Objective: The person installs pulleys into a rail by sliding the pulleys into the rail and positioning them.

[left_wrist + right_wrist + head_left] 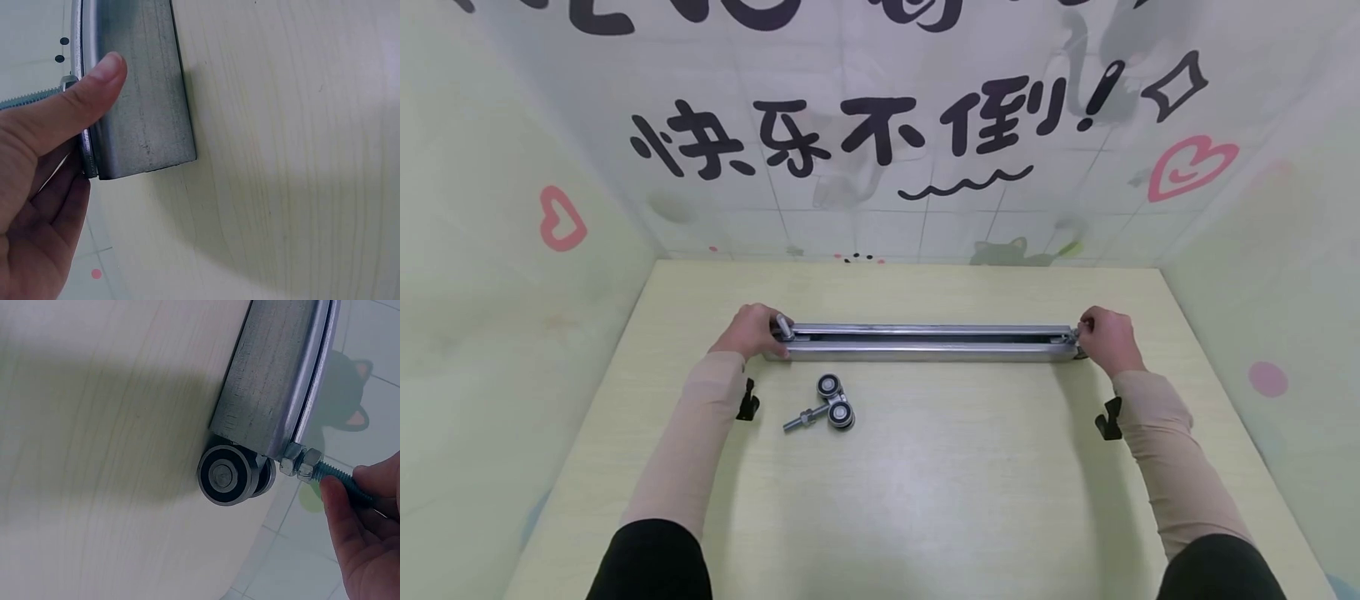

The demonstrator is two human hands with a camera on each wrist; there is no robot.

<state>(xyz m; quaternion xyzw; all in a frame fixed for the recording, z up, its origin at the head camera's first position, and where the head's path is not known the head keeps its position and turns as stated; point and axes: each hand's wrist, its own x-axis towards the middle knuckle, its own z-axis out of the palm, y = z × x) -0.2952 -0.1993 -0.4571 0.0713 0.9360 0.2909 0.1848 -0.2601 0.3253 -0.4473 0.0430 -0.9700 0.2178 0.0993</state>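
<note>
Landmark: metal rail, laid crosswise on the pale wood-grain table, its slot facing up.
Left arm: extended forward to the rail's left end; covered by a pinkish sleeve, black above it; a black mount is worn at the wrist.
Right arm: extended likewise to the rail's right end; similarly clothed, with a second black mount.
Room: beyond the rail, a white back wall printed with black lettering; pale side walls to its left and right, marked with pink shapes.
Loose roller: double-wheeled trolley with threaded stem, set on the table in front of the rail, nearer its left end.
Left-end bolt: threaded stem, seen projecting from the rail's slot beside the left hand.
Left hand: clamped on the rail's left end, thumb laid on the front face, fingers placed behind.
Right hand: thumb and fingertips pinched together on a threaded stem, by which a wheeled trolley is held at the rail's right end; two nuts are carried on the stem.
</note>
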